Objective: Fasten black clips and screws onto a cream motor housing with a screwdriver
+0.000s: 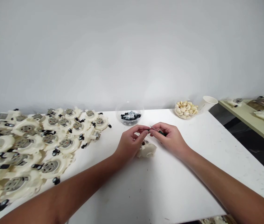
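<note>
A cream plastic part [147, 150] lies on the white table [159, 183], just below both hands and partly hidden by the left one. Above it the right hand [170, 138] is closed around a small screwdriver [156, 130] with a green handle, its thin shaft pointing left. The left hand [131, 140] pinches its thumb and fingers together at the shaft's tip; whatever it holds there is too small to tell. Behind the hands stands a clear bowl [130, 117] of dark and shiny small pieces. Farther right sits a bowl of cream pieces [186, 109], then a white cup [210, 100]. Many cream housings [29, 146] cover the table's left side. A second table [253, 119] stands at the right.
</note>
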